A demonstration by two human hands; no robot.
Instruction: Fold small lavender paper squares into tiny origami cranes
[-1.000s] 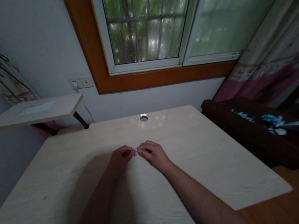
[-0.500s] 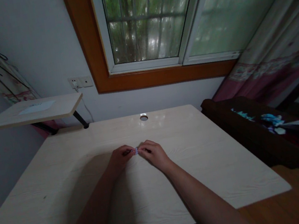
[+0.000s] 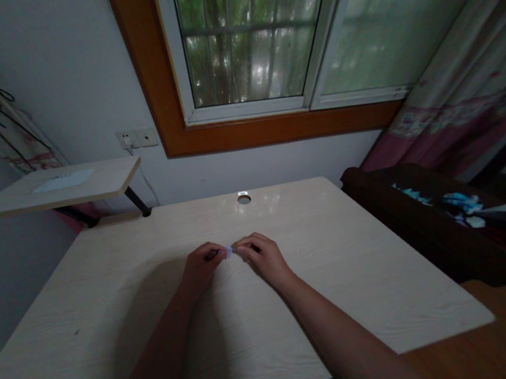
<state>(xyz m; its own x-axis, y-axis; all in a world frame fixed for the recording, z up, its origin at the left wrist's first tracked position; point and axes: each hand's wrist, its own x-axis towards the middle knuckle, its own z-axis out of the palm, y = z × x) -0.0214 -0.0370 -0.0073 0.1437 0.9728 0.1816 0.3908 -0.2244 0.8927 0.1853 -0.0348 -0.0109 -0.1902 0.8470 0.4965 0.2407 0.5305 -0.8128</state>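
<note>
Grip of the left hand (image 3: pixel 200 267) is pinched shut, thumb and forefinger closed on one end of a tiny pale scrap (image 3: pixel 229 251). The grip of the right hand (image 3: pixel 263 256) pinches the other end. The scrap sits between the two sets of fingertips, low over the middle of the tabletop (image 3: pixel 110 312). It is whitish and too small to tell what it is made of.

At far left a thin, flat shelf (image 3: pixel 104 185) of light wood stands out from the wall on dark slanted brackets, with a pale sheet (image 3: pixel 63 181) lying flat on it. Just right of it, a white socket plate (image 3: pixel 137 138) is set in the smooth wall. The tabletop is a broad pale board with fine streaky grain and a round metal-rimmed hole (image 3: pixel 244 199) near its far edge. Behind it is a window (image 3: pixel 240 39) in a glossy orange-brown frame. At right hangs a folded pinkish curtain (image 3: pixel 458 102) above a dark wooden piece of furniture (image 3: pixel 377 196).
</note>
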